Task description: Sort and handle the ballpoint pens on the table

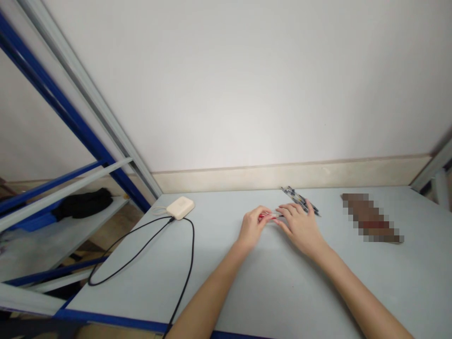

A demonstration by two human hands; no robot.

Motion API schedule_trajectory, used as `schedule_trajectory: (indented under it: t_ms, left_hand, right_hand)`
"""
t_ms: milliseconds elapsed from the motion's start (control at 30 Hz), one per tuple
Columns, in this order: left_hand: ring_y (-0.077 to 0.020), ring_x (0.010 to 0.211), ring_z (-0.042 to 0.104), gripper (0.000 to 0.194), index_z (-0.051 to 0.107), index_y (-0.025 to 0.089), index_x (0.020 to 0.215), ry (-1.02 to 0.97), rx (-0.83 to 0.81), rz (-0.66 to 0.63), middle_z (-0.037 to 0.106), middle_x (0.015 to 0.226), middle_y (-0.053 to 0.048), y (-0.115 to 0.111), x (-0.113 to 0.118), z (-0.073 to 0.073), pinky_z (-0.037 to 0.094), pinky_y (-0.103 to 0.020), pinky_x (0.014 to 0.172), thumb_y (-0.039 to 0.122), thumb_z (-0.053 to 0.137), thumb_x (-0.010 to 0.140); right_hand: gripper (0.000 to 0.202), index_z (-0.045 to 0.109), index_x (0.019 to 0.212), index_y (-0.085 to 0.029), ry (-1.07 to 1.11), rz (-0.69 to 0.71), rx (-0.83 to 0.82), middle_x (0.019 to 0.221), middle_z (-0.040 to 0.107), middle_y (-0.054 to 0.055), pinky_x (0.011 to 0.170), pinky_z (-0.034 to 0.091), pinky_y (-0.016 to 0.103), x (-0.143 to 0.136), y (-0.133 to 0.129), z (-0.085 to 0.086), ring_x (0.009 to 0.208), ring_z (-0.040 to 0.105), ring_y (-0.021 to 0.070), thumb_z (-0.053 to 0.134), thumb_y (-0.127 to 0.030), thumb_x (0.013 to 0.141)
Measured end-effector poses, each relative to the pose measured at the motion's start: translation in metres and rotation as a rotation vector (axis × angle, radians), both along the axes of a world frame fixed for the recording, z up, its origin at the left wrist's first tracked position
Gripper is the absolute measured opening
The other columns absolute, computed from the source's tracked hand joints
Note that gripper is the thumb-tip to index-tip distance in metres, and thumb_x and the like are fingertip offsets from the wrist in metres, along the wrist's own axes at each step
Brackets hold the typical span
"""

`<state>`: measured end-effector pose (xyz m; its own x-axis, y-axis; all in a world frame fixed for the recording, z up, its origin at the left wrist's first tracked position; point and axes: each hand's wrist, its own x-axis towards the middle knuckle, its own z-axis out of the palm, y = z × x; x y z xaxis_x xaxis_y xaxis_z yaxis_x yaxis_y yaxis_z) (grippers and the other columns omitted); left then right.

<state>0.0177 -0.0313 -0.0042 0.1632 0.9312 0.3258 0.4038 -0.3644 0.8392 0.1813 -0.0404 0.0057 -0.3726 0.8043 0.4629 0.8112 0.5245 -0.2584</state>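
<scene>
Pale grey table (282, 292) carries my forearms toward 12 o'clock. My left hand (251, 227) pinches one end of a red pen (268, 215) and my right hand (300, 225) pinches the other, so it rests low and steady between them, long axis 9 to 3. Beyond, at 1 o'clock, lie dark pens (300, 200).

Pens (301, 201) behind hands, on table (275, 282)
</scene>
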Motion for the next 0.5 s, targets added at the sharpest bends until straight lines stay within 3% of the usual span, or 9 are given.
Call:
schedule_trajectory:
  t_ms: [67, 167, 300, 367, 500]
  left_hand:
    - [-0.014, 0.072, 0.059, 0.016, 0.054, 0.019, 0.094, -0.095, -0.005, 0.045, 0.063, 0.08, -0.002, -0.004, 0.012, -0.007, 0.045, -0.024, 0.067, 0.031, 0.049, 0.085]
    - [-0.0108, 0.057, 0.053, 0.032, 0.042, 0.02, 0.106, -0.29, -0.095, -0.012, 0.059, 0.072, 0.0, -0.008, 0.022, -0.011, 0.042, -0.021, 0.052, 0.045, 0.043, 0.087]
    - [-0.01, 0.046, 0.05, 0.06, 0.034, 0.02, 0.112, -0.494, -0.249, -0.114, 0.058, 0.065, 0.002, 0.001, 0.011, -0.004, 0.037, -0.02, 0.043, 0.07, 0.027, 0.08]
    - [-0.009, 0.041, 0.046, 0.061, 0.038, 0.019, 0.106, -0.524, -0.215, -0.021, 0.057, 0.059, 0.003, 0.011, -0.003, -0.001, 0.035, -0.019, 0.04, 0.072, 0.028, 0.078]
    - [-0.0078, 0.037, 0.043, 0.06, 0.048, 0.016, 0.09, -0.583, -0.165, 0.202, 0.054, 0.053, 0.003, 0.027, -0.029, 0.0, 0.032, -0.019, 0.039, 0.072, 0.03, 0.077]
  right_hand:
    - [0.038, 0.051, 0.12, -0.017, 0.037, -0.031, 0.03, 0.108, 0.063, 0.012, 0.094, 0.025, 0.045, -0.014, -0.009, -0.002, 0.1, 0.053, 0.0235, 0.03, -0.035, 0.093]
    - [0.042, 0.046, 0.125, -0.015, 0.119, -0.058, -0.032, 0.096, 0.067, 0.011, 0.081, 0.032, 0.036, -0.027, -0.016, -0.001, 0.087, 0.057, 0.0207, 0.022, -0.032, 0.095]
    - [0.04, 0.064, 0.081, -0.017, 0.031, -0.162, -0.024, 0.077, 0.067, 0.007, 0.071, 0.028, 0.034, -0.022, -0.014, 0.005, 0.077, 0.057, 0.0215, 0.038, -0.048, 0.088]
    - [0.042, 0.059, 0.063, -0.017, -0.031, -0.252, 0.009, 0.067, 0.065, 0.006, 0.069, 0.027, 0.034, -0.017, -0.011, 0.008, 0.071, 0.057, 0.0212, 0.044, -0.051, 0.084]
    - [0.038, 0.056, 0.056, -0.018, -0.055, -0.278, 0.049, 0.061, 0.064, 0.005, 0.068, 0.025, 0.033, -0.014, -0.01, 0.01, 0.065, 0.056, 0.0182, 0.043, -0.038, 0.086]
